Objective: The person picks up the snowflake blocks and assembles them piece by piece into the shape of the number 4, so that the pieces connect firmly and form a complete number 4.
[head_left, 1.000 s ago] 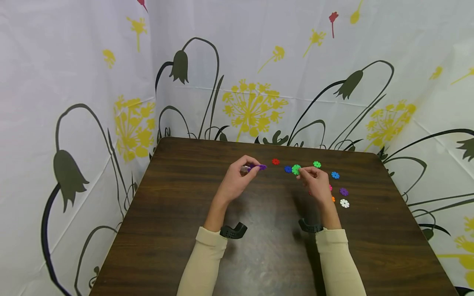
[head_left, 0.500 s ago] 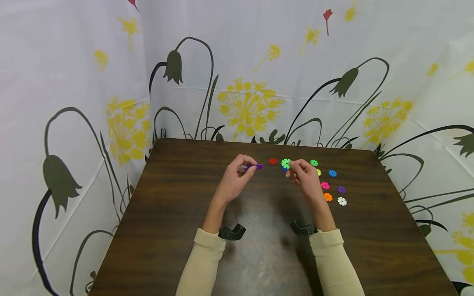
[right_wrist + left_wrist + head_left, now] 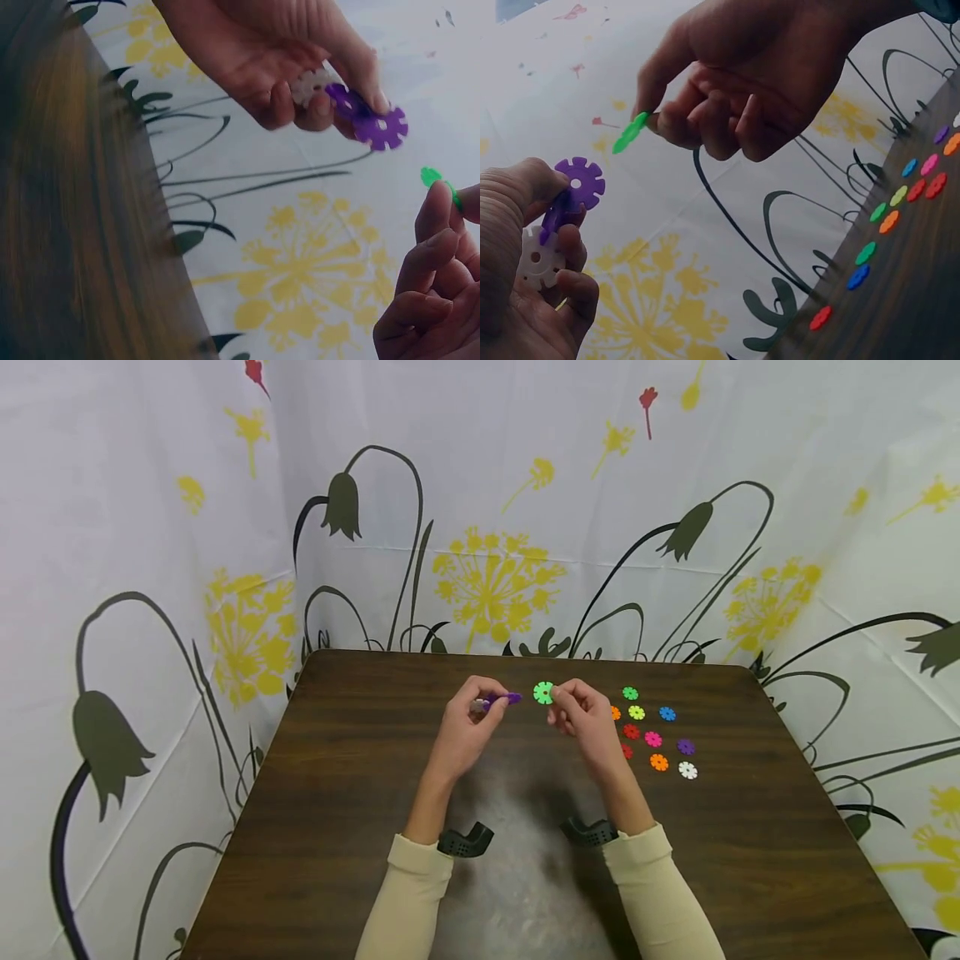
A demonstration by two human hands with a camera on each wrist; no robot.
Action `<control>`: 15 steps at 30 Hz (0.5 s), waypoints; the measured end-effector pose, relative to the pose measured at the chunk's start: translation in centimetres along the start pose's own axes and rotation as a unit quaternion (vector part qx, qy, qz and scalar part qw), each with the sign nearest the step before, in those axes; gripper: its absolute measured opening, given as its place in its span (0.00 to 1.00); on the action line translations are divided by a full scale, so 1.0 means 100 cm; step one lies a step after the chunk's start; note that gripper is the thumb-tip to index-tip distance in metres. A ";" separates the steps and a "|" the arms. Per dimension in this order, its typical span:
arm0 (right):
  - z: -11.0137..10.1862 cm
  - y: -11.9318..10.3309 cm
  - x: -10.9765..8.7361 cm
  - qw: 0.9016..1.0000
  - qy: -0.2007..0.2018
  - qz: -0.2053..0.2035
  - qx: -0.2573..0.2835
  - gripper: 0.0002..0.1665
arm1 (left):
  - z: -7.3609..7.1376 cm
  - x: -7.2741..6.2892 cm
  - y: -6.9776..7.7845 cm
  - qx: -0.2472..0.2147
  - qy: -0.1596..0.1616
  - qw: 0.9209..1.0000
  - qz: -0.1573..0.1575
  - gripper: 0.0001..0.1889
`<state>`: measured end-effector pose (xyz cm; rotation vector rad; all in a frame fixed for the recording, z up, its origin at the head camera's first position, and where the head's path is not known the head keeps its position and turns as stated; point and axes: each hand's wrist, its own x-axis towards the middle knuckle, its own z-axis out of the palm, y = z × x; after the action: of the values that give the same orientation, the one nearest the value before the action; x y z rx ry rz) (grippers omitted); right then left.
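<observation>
My left hand pinches a chain of flat, notched interlocking discs between thumb and fingers. Two purple discs slot together at an angle, and a white disc hangs at the palm end, partly behind the fingers. My right hand pinches a single bright green disc at its edge between thumb and index finger. In the left wrist view that green disc appears nearly edge-on, a short gap away from the outer purple disc. Both hands are raised above the dark wooden table.
Loose discs lie on the table to the right, among them a pink disc, a purple disc, a white disc and a light blue disc. The left wrist view also shows a red disc near the table's far edge. A flower-printed curtain hangs behind.
My right hand has moved left with the green disc, away from the loose discs and closer to the left hand. The left hand keeps its hold on the purple and white chain.
</observation>
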<state>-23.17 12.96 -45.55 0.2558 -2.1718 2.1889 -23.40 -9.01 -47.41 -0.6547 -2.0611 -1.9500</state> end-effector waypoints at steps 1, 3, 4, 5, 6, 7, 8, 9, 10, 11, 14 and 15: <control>0.003 -0.001 0.000 1.000 -0.001 -0.004 0.001 0.21 | 0.000 0.000 0.001 -0.002 0.001 1.000 0.002 0.05; 0.008 -0.002 -0.001 1.000 0.001 -0.014 0.003 0.19 | 0.000 0.000 0.002 -0.003 0.002 1.000 0.006 0.05; 0.010 -0.003 -0.001 1.000 0.003 -0.019 0.004 0.18 | 0.000 0.001 0.003 -0.004 0.003 1.000 0.008 0.05; 0.011 -0.003 -0.001 1.000 0.004 -0.024 0.005 0.17 | 0.000 0.001 0.004 -0.005 0.002 1.000 0.010 0.05; 0.013 -0.004 -0.001 1.000 0.006 -0.029 0.007 0.16 | -0.001 0.001 0.004 -0.005 0.000 1.000 0.012 0.05; 0.014 -0.005 -0.001 0.999 0.009 -0.033 0.009 0.15 | -0.001 0.001 0.004 -0.006 -0.002 1.000 0.013 0.05; 0.015 -0.006 -0.001 0.999 0.011 -0.037 0.010 0.15 | -0.001 0.001 0.004 -0.007 -0.005 1.000 0.014 0.06; 0.016 -0.007 -0.002 0.999 0.011 -0.039 0.010 0.15 | -0.001 0.001 0.005 -0.007 -0.007 1.000 0.015 0.06; 0.017 -0.007 -0.002 0.999 0.010 -0.043 0.009 0.15 | -0.001 0.001 0.005 -0.007 -0.007 1.000 0.015 0.06; 0.018 -0.008 -0.002 0.999 0.009 -0.047 0.007 0.16 | -0.001 0.001 0.005 -0.007 -0.007 1.000 0.016 0.06; 0.020 -0.010 -0.002 0.999 0.006 -0.054 0.004 0.18 | -0.002 0.000 0.005 -0.009 -0.003 1.000 0.015 0.06; 0.020 -0.010 -0.002 0.998 0.005 -0.055 0.003 0.19 | -0.002 0.000 0.006 -0.008 -0.001 1.000 0.013 0.06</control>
<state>-22.62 10.96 -44.60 0.3536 -2.0943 2.1331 -23.13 -9.23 -46.89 -0.6824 -2.0294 -1.9549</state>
